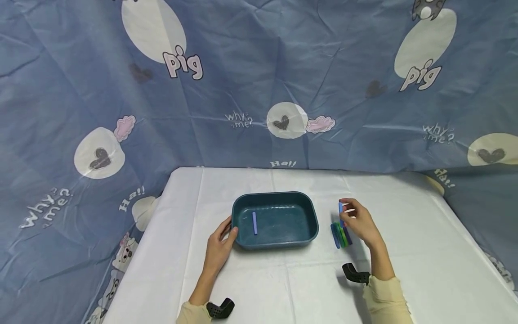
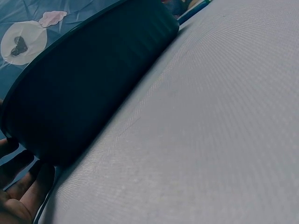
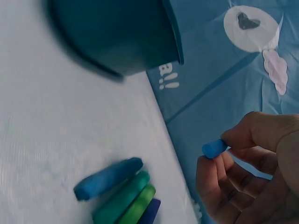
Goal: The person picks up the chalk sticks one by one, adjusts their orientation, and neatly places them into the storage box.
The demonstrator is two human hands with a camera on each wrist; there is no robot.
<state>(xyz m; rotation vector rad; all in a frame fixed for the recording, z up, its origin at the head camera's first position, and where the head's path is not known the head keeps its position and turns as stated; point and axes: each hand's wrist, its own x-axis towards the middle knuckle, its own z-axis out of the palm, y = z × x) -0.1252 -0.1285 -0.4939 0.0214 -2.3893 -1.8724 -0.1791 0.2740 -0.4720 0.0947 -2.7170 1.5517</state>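
Note:
A dark teal plastic basin [image 1: 275, 245] stands on the white table, with one periwinkle stick [image 1: 254, 223] lying inside near its left end. My left hand [image 1: 219, 249] holds the basin's left end, thumb at the rim and fingertips against the outer wall [image 2: 88, 88]. To the right of the basin, my right hand [image 1: 360, 221] pinches a light blue chalk-like stick [image 3: 215, 148] between thumb and fingertips, above the table. Below that hand lies a row of sticks: blue [image 3: 107, 179], teal green [image 3: 122, 198], bright green [image 3: 137, 205] and purple [image 3: 150, 212].
White cloth [image 1: 283, 283] covers the table. A blue printed curtain [image 1: 226, 90] hangs behind it and along the sides. Black wrist mounts [image 1: 356, 273] project from both cream sleeves [image 1: 386, 297].

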